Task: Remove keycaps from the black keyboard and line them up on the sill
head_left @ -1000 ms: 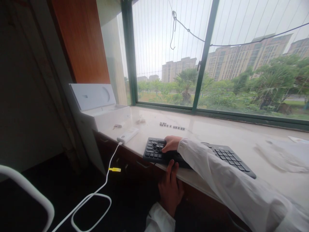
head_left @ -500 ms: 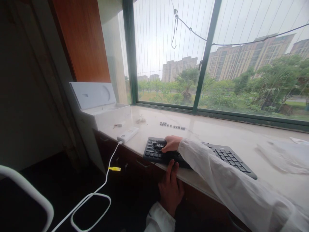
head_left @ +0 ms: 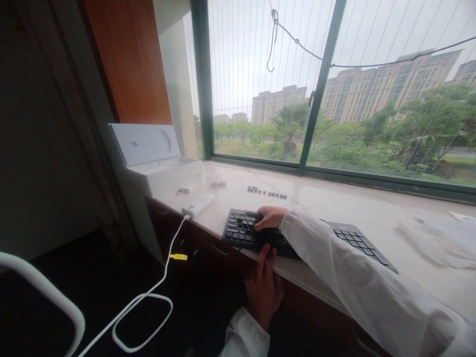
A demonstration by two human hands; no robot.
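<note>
A black keyboard [head_left: 238,238] lies at the front edge of the pale countertop. Several spots in its left part show no keycaps. Over its middle, my right hand [head_left: 273,218] is closed, thumb low on the keys. A dark, stick-like object [head_left: 254,214] juts from its fingers to the left; its kind is unclear. My left hand [head_left: 263,287] comes up from below the counter edge. Its fingers are stretched out, with the tips against the keyboard's front edge. Several small loose keycaps [head_left: 277,195] sit in a row behind the keyboard. My right sleeve covers part of the keyboard.
An open white box [head_left: 171,176] stands at the counter's left end. Before it lies a white power bank [head_left: 200,203] with a white cable [head_left: 163,277] hanging down. Crumpled clear plastic [head_left: 439,240] is at the right. The window [head_left: 256,74] rises behind.
My right hand has shifted slightly, and the dark stick-like object now shows at its fingers. My left hand stays at the keyboard's front edge. The view has moved a little.
</note>
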